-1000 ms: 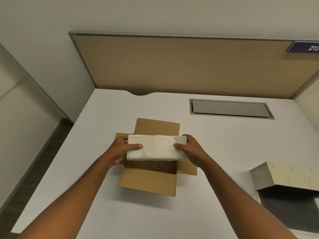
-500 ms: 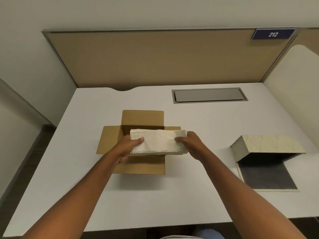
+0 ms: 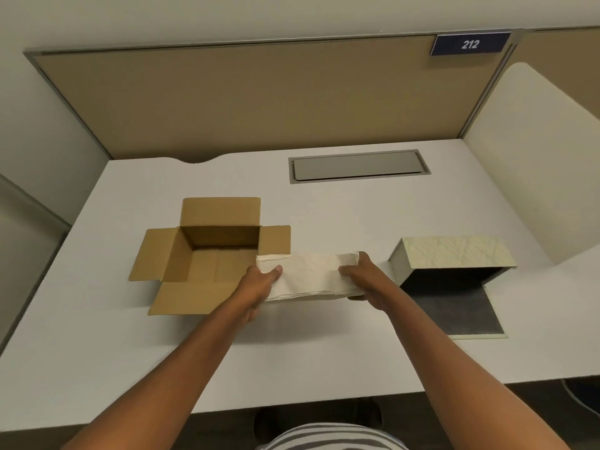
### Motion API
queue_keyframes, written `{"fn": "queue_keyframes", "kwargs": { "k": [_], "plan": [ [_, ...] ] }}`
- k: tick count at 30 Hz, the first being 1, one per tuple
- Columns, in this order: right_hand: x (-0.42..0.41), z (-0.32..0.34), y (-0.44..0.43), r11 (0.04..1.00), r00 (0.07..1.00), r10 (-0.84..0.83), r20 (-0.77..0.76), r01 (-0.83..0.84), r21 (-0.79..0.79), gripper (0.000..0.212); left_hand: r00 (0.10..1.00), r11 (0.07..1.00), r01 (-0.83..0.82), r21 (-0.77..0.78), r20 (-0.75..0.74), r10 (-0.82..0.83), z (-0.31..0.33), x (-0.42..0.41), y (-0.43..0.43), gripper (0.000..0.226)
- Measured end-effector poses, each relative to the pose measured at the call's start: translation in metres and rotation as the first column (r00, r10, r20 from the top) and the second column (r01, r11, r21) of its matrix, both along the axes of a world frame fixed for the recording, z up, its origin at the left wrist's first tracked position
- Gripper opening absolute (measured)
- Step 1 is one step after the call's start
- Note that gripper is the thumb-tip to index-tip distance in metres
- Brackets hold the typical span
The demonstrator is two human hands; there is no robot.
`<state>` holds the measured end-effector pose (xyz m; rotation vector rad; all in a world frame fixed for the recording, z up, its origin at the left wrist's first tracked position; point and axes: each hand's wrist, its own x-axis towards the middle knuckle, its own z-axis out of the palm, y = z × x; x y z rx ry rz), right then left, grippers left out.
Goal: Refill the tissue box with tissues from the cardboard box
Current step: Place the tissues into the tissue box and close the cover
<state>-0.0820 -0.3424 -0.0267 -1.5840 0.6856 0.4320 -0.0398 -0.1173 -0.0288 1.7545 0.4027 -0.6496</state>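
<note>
A stack of cream tissues [image 3: 310, 274] hangs above the white desk [image 3: 324, 358], between the cardboard box and the tissue box. My left hand [image 3: 259, 284] grips its left end and my right hand [image 3: 363, 280] grips its right end. The brown cardboard box [image 3: 201, 261] sits at the left with all flaps folded out, and its inside shows bare. The tissue box [image 3: 454, 258] lies at the right, a cream marbled shell tipped on its side, its dark opening facing me over a grey base panel [image 3: 461, 313].
A grey cable hatch [image 3: 357, 165] is set into the desk at the back. A tan partition [image 3: 259, 99] with a blue "212" sign [image 3: 470, 43] closes the far side. A cream divider [image 3: 532, 164] stands at the right. The desk's front edge is near my body.
Both hands have carried the tissue stack out of the cardboard box and to the right, toward the tissue box. The view has swung right and down.
</note>
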Motion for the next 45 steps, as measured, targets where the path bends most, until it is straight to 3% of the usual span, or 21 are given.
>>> {"fn": "queue_keyframes", "kwargs": {
  "k": [7, 15, 24, 35, 45],
  "plan": [
    [-0.049, -0.021, -0.077, 0.994, 0.994, 0.080, -0.070, -0.086, -0.075, 0.055, 0.985, 0.996, -0.083, 0.035, -0.151, 0.087, -0.030, -0.051, -0.078, 0.050],
    [-0.102, -0.044, -0.180, 0.985, 0.981, -0.008, -0.193, -0.025, -0.170, 0.055, 0.952, 0.998, 0.054, 0.015, -0.303, -0.047, -0.050, -0.095, -0.179, 0.048],
    [-0.113, -0.054, -0.257, 0.977, 0.972, -0.129, -0.196, 0.091, -0.193, 0.050, 0.944, 0.989, 0.145, -0.030, -0.294, -0.147, -0.061, -0.094, -0.260, 0.057],
    [-0.097, -0.077, -0.291, 0.966, 0.950, -0.176, -0.258, 0.116, -0.230, 0.048, 0.934, 0.970, 0.219, -0.106, -0.265, -0.240, -0.077, -0.080, -0.295, 0.071],
    [-0.087, -0.091, -0.302, 0.969, 0.940, -0.164, -0.300, 0.096, -0.228, 0.046, 0.937, 0.963, 0.269, 0.015, -0.234, -0.259, -0.091, -0.075, -0.308, 0.070]
  ]
}}
